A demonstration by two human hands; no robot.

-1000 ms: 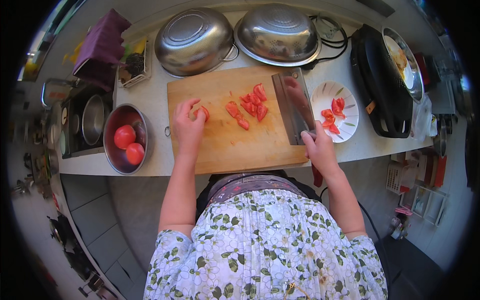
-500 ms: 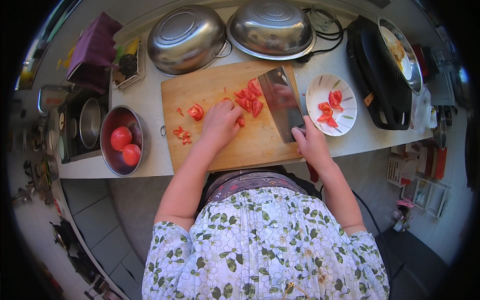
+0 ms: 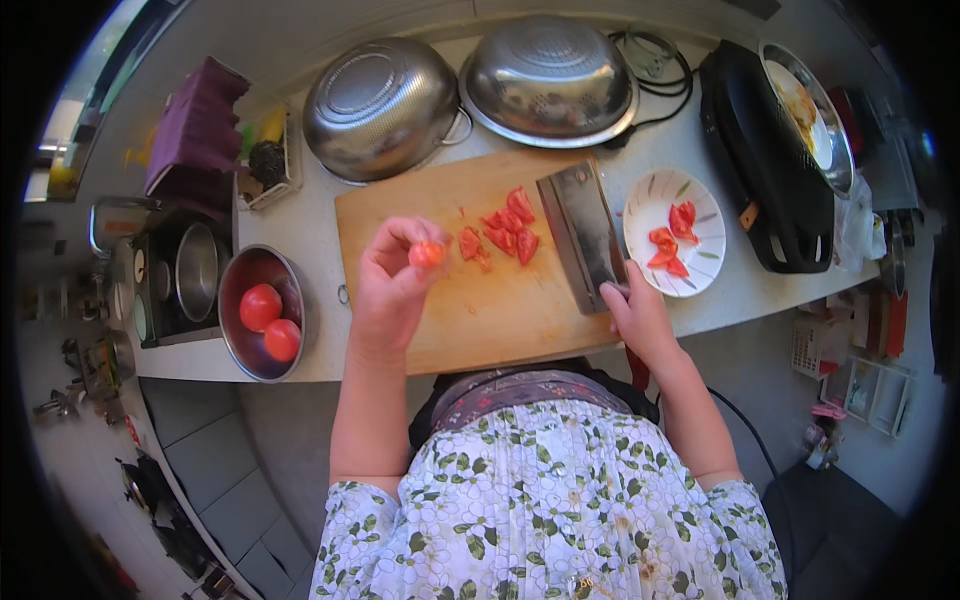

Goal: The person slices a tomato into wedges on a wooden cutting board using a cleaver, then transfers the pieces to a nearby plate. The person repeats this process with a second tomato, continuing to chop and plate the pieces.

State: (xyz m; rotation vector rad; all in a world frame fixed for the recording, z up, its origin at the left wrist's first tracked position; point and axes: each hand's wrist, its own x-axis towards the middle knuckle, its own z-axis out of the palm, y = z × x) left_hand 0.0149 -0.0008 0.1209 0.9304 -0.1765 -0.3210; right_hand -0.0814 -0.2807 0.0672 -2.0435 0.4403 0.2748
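Head view: small tomato piece [image 3: 427, 254] is pinched in fingertips of left hand [image 3: 392, 285], raised over wooden cutting board [image 3: 470, 310]. Cleaver [image 3: 582, 238] is gripped by right hand [image 3: 640, 318], blade laid flat on board, just right of cut tomato pile [image 3: 503, 233].

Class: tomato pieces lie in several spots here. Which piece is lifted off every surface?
The tomato piece pinched in the left hand; the others lie on the cutting board or white plate.
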